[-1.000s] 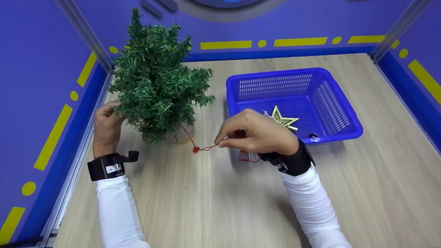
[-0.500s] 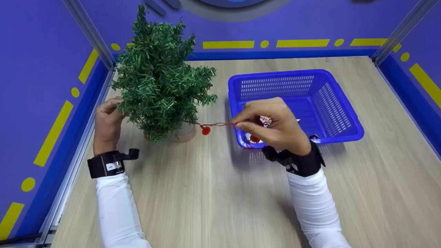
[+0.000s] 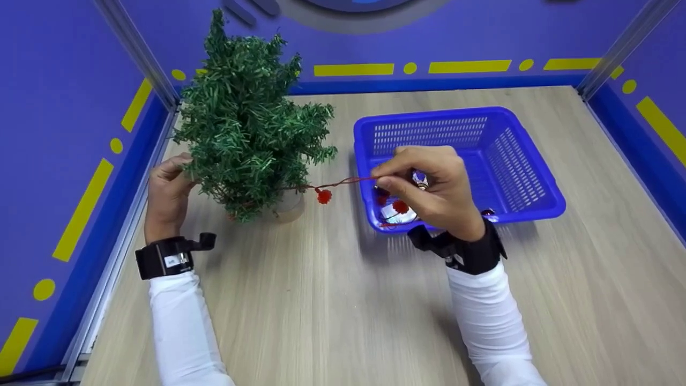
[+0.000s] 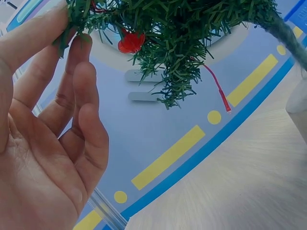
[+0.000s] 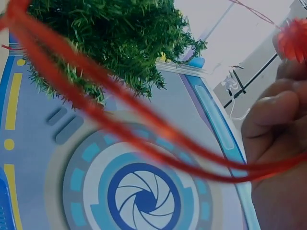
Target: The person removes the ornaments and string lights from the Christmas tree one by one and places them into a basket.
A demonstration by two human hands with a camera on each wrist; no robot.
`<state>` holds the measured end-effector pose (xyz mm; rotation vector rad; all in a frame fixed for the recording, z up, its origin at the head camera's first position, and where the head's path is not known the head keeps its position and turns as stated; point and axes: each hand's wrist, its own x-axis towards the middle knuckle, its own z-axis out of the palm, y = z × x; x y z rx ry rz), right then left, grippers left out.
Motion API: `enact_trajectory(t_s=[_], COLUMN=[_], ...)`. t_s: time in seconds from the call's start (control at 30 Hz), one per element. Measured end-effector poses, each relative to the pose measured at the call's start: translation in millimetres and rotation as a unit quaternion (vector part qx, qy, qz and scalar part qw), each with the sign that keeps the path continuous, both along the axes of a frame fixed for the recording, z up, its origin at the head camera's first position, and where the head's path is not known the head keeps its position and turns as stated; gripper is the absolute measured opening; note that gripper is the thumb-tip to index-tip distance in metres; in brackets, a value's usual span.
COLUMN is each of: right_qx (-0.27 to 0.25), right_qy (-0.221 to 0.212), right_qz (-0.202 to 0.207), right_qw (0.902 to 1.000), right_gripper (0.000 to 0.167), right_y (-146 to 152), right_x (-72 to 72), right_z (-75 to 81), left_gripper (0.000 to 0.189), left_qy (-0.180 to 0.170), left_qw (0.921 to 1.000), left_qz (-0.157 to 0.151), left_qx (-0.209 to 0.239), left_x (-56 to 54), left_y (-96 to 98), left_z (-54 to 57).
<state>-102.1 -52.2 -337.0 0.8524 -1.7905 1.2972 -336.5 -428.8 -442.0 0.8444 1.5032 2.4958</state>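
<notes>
A small green artificial Christmas tree [image 3: 246, 118] stands on the left of the table. At its lower left side my left hand [image 3: 170, 187] pinches the tip of a branch between thumb and fingers; the left wrist view shows a red flower-shaped bulb [image 4: 131, 42] and a loose red wire end [image 4: 220, 93] among the needles. My right hand [image 3: 434, 187] pinches a red string of lights [image 3: 343, 183] between thumb and index finger. From there the wire stretches left into the lower branches, carrying a red bulb [image 3: 323, 196]. Another red bulb [image 3: 400, 206] hangs below the right hand.
A blue plastic basket [image 3: 517, 166] stands right of the tree, partly hidden by the right hand, with shiny decorations and a small dark red ball [image 3: 487, 213] inside. Blue panels [image 3: 364, 53] with yellow marks border the wooden table [image 3: 321, 311] at the back and sides.
My right hand has moved right and away from me, over the basket, drawing the wire straighter. The bulb near the tree rose and shifted right. The left hand stays at the branch.
</notes>
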Motion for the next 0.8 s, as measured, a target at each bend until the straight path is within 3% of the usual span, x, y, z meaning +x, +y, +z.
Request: enact_trajectory(t_s=[0.23, 0.43, 0.57, 0.67, 0.8], right_qx=[-0.062, -0.012, 0.073, 0.130, 0.148], right_qy=[0.052, -0.004, -0.090, -0.151, -0.179], right_qz=[-0.040, -0.021, 0.025, 0.045, 0.048], right_qw=[0.9959, 0.9997, 0.9929, 0.9789, 0.9715], right_gripper=[0.030, 0.026, 0.007, 0.012, 0.012], right_y=[-12, -6, 1, 1, -3], right_x=[2.1, 6.4, 7.6, 5.3, 2.6], right_z=[-0.1, 0.6, -0.1, -0.9, -2.1], left_gripper=[0.007, 0.011, 0.015, 0.013, 0.031], left_qy=[0.022, 0.008, -0.040, -0.083, -0.103], left_qw=[0.9996, 0.9990, 0.9990, 0.9921, 0.9843], left_qz=[-0.014, -0.039, 0.019, 0.080, 0.091], left_qx=[-0.003, 0.021, 0.001, -0.050, -0.110], left_x=[-3.0, -4.8, -6.3, -5.8, -2.8], left_y=[-0.2, -0.8, 4.4, 10.5, 18.3], left_z=[3.1, 0.8, 0.1, 1.6, 3.7])
